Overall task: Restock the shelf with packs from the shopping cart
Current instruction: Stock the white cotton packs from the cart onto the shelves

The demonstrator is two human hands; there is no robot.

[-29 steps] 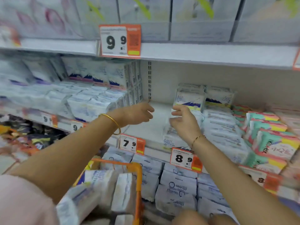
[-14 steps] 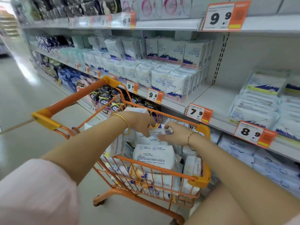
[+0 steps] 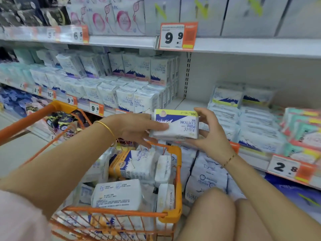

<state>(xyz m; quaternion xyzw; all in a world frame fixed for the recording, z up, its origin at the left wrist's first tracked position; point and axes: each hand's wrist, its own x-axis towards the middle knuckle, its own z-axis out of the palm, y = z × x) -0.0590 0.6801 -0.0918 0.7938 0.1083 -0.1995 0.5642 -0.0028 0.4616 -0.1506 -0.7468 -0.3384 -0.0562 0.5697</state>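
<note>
**Mia:** Where is the soft white plastic pack with the blue mountain and the yellow strip?

**Tom:** Up in the air, over the far right corner of the orange wire shopping cart. It is near the front edge of the white metal shelf, not on it yet.

**Mia:** Who has it?

**Tom:** The right hand curls round its right end, thumb on top, fingers under. The left hand only lays almost straight fingers on its left end.

**Mia:** What could go wrong?

**Tom:** The pack looks smooth and squishy. With a loose hold, I think it could slip back into the cart. The words are upside down too, so it might go in the wrong way. A hard push could also knock the pile of white packs at the shelf's front edge.
</note>
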